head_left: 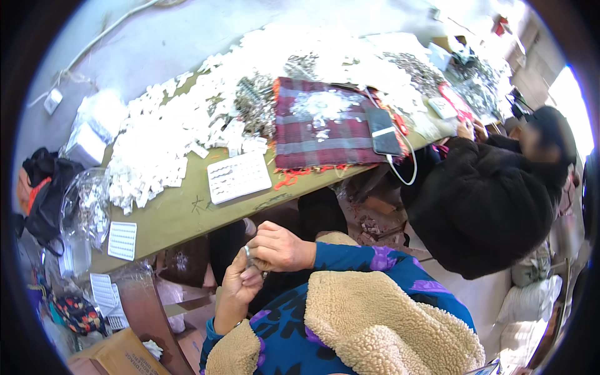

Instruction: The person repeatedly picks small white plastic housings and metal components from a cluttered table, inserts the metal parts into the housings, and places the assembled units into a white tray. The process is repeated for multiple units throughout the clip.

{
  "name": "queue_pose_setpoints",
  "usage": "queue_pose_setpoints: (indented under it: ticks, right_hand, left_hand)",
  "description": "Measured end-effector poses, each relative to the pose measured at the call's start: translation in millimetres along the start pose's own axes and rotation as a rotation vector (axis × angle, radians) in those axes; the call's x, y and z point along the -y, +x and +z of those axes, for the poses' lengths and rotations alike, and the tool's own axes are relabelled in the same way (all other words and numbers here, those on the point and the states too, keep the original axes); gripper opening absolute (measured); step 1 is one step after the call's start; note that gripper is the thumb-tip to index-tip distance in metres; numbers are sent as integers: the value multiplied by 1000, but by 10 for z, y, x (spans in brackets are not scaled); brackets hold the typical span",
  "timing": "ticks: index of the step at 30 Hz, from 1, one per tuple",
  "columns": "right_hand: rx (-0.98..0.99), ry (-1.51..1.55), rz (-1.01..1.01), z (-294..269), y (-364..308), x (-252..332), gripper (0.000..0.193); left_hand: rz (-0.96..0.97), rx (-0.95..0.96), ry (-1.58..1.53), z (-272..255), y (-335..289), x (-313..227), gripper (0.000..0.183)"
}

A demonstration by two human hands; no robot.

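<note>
My left hand (236,286) and my right hand (279,247) meet just off the table's near edge, fingers bent and pressed together. A small silvery-grey piece (248,252) shows where the fingertips come together; its kind is too small to tell, and it could be a ring. Both hands are closed, and the fingers hide whatever lies between them. Beyond them on the green table (187,215) lies a white tray (239,177) with rows of small dark pieces. A second white ridged tray (122,240) sits at the table's left end.
White small pieces (187,119) heap across the table. A plaid cloth (322,140) carries more bits and a phone (382,131) with a white cable. At right a co-worker in black (487,206) handles something red (455,102). A cardboard box (119,356) stands lower left.
</note>
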State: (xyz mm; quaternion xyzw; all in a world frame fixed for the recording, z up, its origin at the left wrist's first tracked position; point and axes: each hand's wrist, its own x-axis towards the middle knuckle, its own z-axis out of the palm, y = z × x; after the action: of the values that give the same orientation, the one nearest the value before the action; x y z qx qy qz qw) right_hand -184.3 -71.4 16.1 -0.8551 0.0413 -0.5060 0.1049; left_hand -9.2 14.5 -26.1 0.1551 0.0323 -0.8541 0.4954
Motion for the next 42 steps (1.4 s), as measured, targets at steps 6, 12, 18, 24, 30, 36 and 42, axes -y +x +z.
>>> queue_pose_setpoints:
  ticks: [6,12,18,24,30,36,42]
  right_hand:
    - [6,18,100,-361,-16,-2,39]
    - [-277,-298,631,-1058,-117,-633,6]
    - [-396,-517,806,-1713,-311,-1165,4]
    - [-374,-299,1045,-1941,-322,-1593,11]
    - [-328,-191,974,-1645,-114,-1728,8]
    - [-80,-408,966,-1455,-4,-1799,15]
    - [19,-461,988,-1415,-4,-1815,19]
  left_hand:
    - [318,24,394,466,-411,5,26]
    - [99,1185,947,1843,-1046,-361,14]
    - [122,1423,1807,2954,-832,-522,9]
    - [22,1454,1952,3084,-61,-474,6]
    - [-108,1426,1982,3163,363,-460,10]
    - [-227,1403,1885,3201,501,-575,18]
    - [-85,1027,1227,2936,465,-568,25]
